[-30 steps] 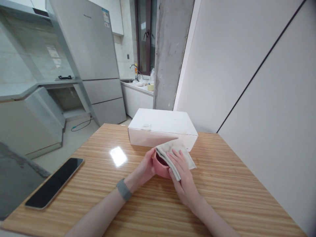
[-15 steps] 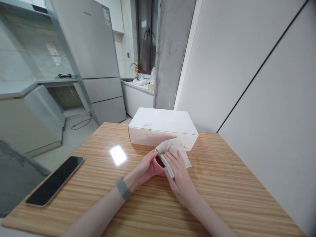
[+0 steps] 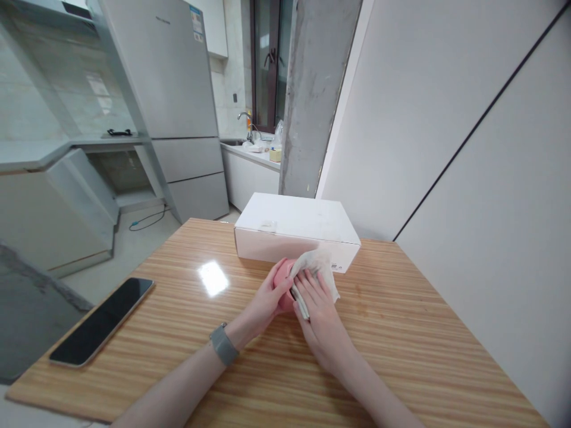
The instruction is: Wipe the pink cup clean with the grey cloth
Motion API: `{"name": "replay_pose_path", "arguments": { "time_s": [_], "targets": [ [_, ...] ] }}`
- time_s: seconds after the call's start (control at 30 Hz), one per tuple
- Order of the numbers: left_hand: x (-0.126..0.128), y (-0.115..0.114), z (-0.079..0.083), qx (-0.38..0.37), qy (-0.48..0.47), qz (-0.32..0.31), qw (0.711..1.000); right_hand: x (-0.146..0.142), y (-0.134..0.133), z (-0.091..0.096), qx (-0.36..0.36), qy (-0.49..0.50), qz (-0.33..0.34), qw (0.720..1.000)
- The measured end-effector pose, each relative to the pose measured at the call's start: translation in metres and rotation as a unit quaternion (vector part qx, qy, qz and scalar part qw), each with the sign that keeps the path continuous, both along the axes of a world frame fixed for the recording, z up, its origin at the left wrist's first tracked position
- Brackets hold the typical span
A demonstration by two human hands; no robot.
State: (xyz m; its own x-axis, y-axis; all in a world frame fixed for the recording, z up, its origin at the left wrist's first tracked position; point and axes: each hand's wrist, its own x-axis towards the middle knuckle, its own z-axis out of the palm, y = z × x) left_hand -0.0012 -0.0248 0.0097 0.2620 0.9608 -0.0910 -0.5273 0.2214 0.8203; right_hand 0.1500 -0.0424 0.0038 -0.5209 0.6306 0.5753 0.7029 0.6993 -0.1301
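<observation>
A small pink cup [image 3: 284, 277] is tilted with its opening turned to the right, and my left hand [image 3: 267, 300] is wrapped around its left side. My right hand [image 3: 319, 309] presses a folded, off-white cloth [image 3: 329, 274] against the cup's mouth. The cloth's far end fans out beyond my fingers, and its folded edge hangs below them. Most of the opening is hidden behind cloth and fingers. A grey band [image 3: 223, 345] circles my left wrist.
Just beyond my hands a closed white box [image 3: 297, 217] lies on the wood-grain table [image 3: 401, 333]. A dark-screened phone [image 3: 102, 321] lies near the left edge. A white wall [image 3: 468, 196] borders the right side; a fridge [image 3: 173, 77] stands behind.
My left hand has turned the cup so more of its pink outside shows and its opening faces further right. The cloth has shifted slightly left with my right hand.
</observation>
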Motion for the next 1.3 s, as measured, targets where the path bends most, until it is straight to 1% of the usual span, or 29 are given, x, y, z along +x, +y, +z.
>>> {"name": "replay_pose_path", "arguments": {
  "time_s": [0.13, 0.23, 0.3, 0.4, 0.53, 0.6, 0.7, 0.83, 0.9, 1.0, 1.13, 1.23, 1.3],
  "targets": [
    [0.003, -0.001, -0.002, -0.017, 0.022, 0.017, 0.999, -0.005, -0.003, 0.001, 0.005, 0.015, -0.011, 1.0],
    [0.004, -0.002, 0.002, 0.006, 0.016, 0.039, 0.999, -0.008, -0.006, 0.005, -0.011, 0.03, -0.011, 0.999],
    [0.002, -0.002, 0.007, 0.036, 0.023, 0.035, 0.998, -0.009, -0.009, 0.01, -0.032, 0.039, 0.005, 0.999],
    [-0.004, 0.0, 0.012, 0.062, 0.044, 0.02, 0.997, -0.01, -0.014, 0.017, -0.068, 0.056, 0.052, 0.995],
    [-0.014, 0.005, 0.012, 0.04, 0.052, -0.001, 0.998, -0.008, -0.019, 0.03, -0.133, 0.07, 0.114, 0.982],
    [-0.017, 0.007, 0.012, 0.025, 0.059, -0.017, 0.998, -0.006, -0.02, 0.036, -0.152, 0.07, 0.135, 0.977],
    [-0.02, 0.008, 0.014, 0.022, 0.073, -0.026, 0.997, -0.004, -0.021, 0.042, -0.151, 0.069, 0.143, 0.976],
    [-0.024, 0.005, 0.015, -0.006, 0.073, -0.009, 0.997, -0.007, -0.021, 0.039, -0.126, 0.064, 0.142, 0.98],
    [-0.025, 0.004, 0.014, -0.024, 0.064, -0.024, 0.997, -0.008, -0.021, 0.036, -0.104, 0.057, 0.145, 0.982],
    [-0.024, 0.001, 0.012, -0.013, 0.025, -0.072, 0.997, -0.007, -0.018, 0.034, -0.079, 0.055, 0.137, 0.986],
    [-0.02, -0.003, 0.01, -0.03, -0.023, -0.115, 0.993, -0.001, -0.013, 0.035, -0.102, 0.081, 0.119, 0.984],
    [-0.019, -0.006, 0.007, -0.001, -0.03, -0.152, 0.988, 0.003, -0.012, 0.035, -0.124, 0.083, 0.104, 0.983],
    [-0.016, -0.007, 0.004, 0.012, -0.03, -0.16, 0.987, 0.003, -0.012, 0.033, -0.129, 0.075, 0.094, 0.984]
  ]
}}
